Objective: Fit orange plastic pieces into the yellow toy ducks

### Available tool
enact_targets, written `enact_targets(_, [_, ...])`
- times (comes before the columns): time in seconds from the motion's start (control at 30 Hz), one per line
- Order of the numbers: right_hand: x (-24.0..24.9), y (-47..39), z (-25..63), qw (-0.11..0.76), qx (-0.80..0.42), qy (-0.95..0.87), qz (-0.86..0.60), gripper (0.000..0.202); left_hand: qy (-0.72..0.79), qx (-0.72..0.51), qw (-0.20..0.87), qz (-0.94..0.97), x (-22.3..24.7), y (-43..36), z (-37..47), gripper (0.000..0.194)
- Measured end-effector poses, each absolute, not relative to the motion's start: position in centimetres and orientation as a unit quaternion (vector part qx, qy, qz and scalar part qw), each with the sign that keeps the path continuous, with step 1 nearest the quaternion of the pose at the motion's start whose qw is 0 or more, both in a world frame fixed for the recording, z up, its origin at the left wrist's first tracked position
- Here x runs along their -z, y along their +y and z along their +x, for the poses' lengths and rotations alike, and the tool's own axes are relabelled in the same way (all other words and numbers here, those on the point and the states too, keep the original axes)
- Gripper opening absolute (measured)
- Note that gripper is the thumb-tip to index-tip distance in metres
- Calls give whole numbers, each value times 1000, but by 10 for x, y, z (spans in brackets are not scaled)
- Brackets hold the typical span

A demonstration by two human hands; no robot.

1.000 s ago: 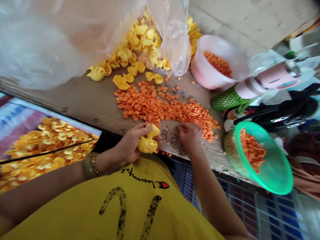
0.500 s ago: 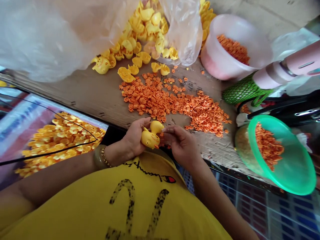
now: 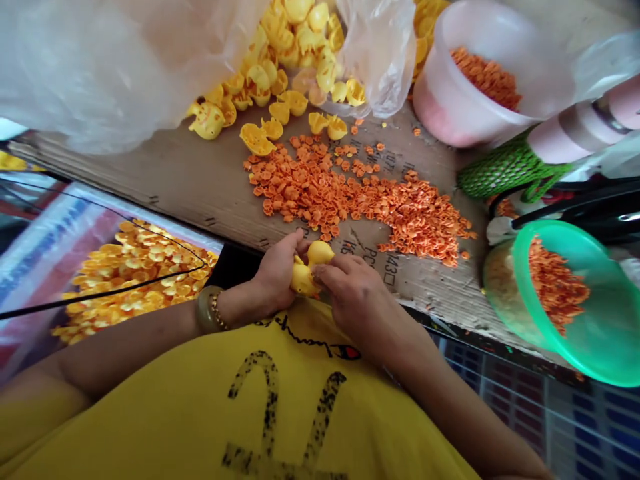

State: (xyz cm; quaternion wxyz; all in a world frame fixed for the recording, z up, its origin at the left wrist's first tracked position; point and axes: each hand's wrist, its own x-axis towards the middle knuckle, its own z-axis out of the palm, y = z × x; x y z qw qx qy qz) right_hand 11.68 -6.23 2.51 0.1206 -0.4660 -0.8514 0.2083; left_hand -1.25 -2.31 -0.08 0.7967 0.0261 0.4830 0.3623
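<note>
My left hand [image 3: 276,275] is closed around a yellow plastic toy duck shell [image 3: 301,279], held just in front of my shirt. A rounded yellow lobe [image 3: 321,253] of the shell shows at its upper right. The fingers of my right hand [image 3: 367,303] are pinched together on the shell's right side, covering part of it. Whether a small orange piece lies under those fingertips is hidden. Just beyond my hands, a pile of small orange plastic pieces [image 3: 320,190] spreads over the cardboard-covered table [image 3: 195,177].
Yellow shells [image 3: 280,40] spill from a clear plastic bag [image 3: 125,67] at the back. On the right stand a pale tub [image 3: 440,113], a green tub [image 3: 530,287] and a pink bottle in green netting [image 3: 505,170]. Lower left, a bag holds yellow parts [image 3: 145,280].
My right hand has moved left onto the yellow shell, its fingertips now against it. The left hand keeps its hold. The whole view has shifted slightly.
</note>
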Motion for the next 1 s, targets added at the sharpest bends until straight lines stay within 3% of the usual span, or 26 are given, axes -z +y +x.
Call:
enact_targets(0.1, [-18, -60, 115, 184, -254, -817, -483, 20, 478, -359, 800, 42, 0, -24, -14, 49])
enact_targets(0.2, [-12, -61, 120, 280, -353, -727, -517, 16, 464, -362, 806, 56, 1, -25, -18, 37])
enact_targets(0.33, [-14, -69, 133, 354, -469, -576, -568, 36, 453, -329, 824, 89, 2, -27, -21, 26])
enact_targets(0.4, [-18, -74, 135, 342, -444, -573, -598, 40, 463, -319, 819, 118, 0, -28, -22, 26])
enact_targets(0.6, [-20, -82, 123, 192, -369, -715, -562, 29, 435, -408, 769, 228, -6, -38, -23, 17])
enact_targets(0.73, [-14, -85, 115, 226, -396, -681, -572, 25, 442, -430, 734, 286, -10, -44, -26, 14])
enact_targets(0.9, [-14, -91, 114, 297, -506, -580, -564, 36, 443, -432, 720, 314, -11, -46, -27, 18])
enact_targets(1.0, [-15, -90, 114, 281, -478, -604, -572, 31, 441, -434, 718, 320, -9, -45, -28, 19])
